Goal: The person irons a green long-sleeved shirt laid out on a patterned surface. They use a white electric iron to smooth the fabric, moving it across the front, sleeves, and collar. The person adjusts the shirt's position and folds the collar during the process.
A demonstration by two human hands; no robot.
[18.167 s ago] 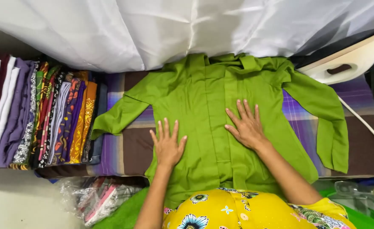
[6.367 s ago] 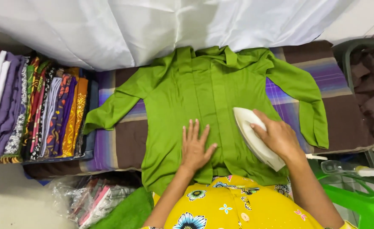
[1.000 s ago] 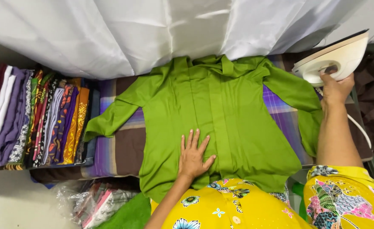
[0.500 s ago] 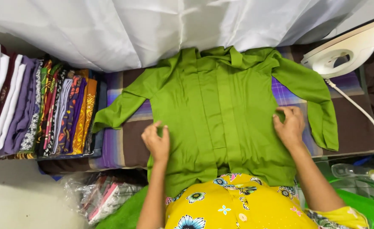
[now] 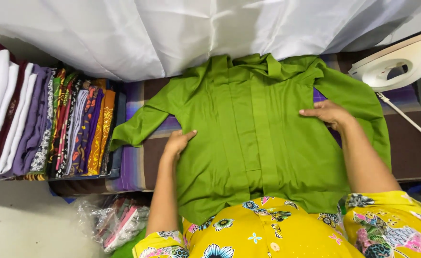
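A bright green shirt [image 5: 253,129] lies spread flat on a striped purple and brown ironing pad [image 5: 141,162], collar toward the white curtain. My left hand [image 5: 178,142] rests on the shirt's left side seam below the sleeve, fingers curled at the edge. My right hand [image 5: 328,113] lies flat on the shirt's right side near the armpit, fingers pointing left. A white iron [image 5: 401,62] stands on its heel at the far right, apart from both hands, its cord [image 5: 411,122] trailing down.
A row of folded patterned and plain fabrics [image 5: 43,129] stands at the left. A white curtain [image 5: 172,33] hangs behind the pad. Plastic bags with cloth [image 5: 117,222] lie on the floor at lower left. My yellow floral garment [image 5: 268,231] fills the bottom.
Both hands slid up the shirt's sides from near the hem toward the sleeves. A second ago my right hand was at the iron's handle; the iron now stands alone.
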